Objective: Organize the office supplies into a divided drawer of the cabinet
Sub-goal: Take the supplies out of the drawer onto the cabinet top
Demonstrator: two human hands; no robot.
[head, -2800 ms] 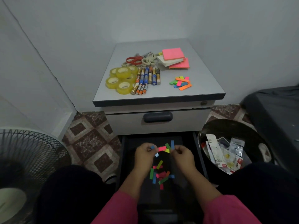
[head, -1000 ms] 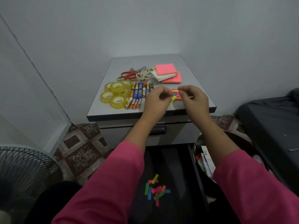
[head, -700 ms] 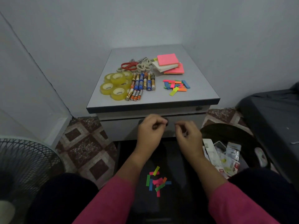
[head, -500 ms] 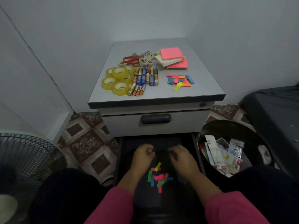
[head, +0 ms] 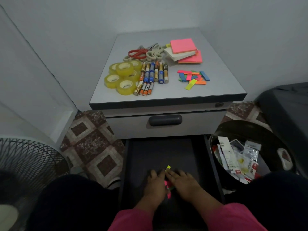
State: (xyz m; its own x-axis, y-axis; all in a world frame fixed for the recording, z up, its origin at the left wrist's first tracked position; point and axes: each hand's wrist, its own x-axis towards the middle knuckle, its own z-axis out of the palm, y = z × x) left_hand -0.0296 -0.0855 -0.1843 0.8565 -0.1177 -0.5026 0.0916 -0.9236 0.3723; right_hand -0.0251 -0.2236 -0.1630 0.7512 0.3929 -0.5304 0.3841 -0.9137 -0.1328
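Observation:
The dark bottom drawer [head: 150, 152] is pulled out below the grey cabinet [head: 166, 95]. My left hand [head: 155, 185] and my right hand [head: 182, 182] lie flat, side by side, over the heap of coloured paper strips [head: 168, 187] in the drawer; the hands hide most of the strips. One yellow strip [head: 168, 167] pokes out past my fingertips. On the cabinet top lie more coloured strips [head: 193, 78], pink sticky-note pads [head: 183, 45], scissors [head: 143, 53], several batteries [head: 153, 75] and several yellow tape rolls [head: 123, 77].
A round black bin [head: 250, 130] full of wrappers stands right of the drawer. A fan grille [head: 28, 165] is at the lower left on the tiled floor. The upper drawer [head: 165, 120] is closed. A dark object [head: 286, 104] sits far right.
My hands went up to the cabinet top, then came back down into the drawer. They have uncurled and now lie flat over the strips there. The strip pile on top has grown.

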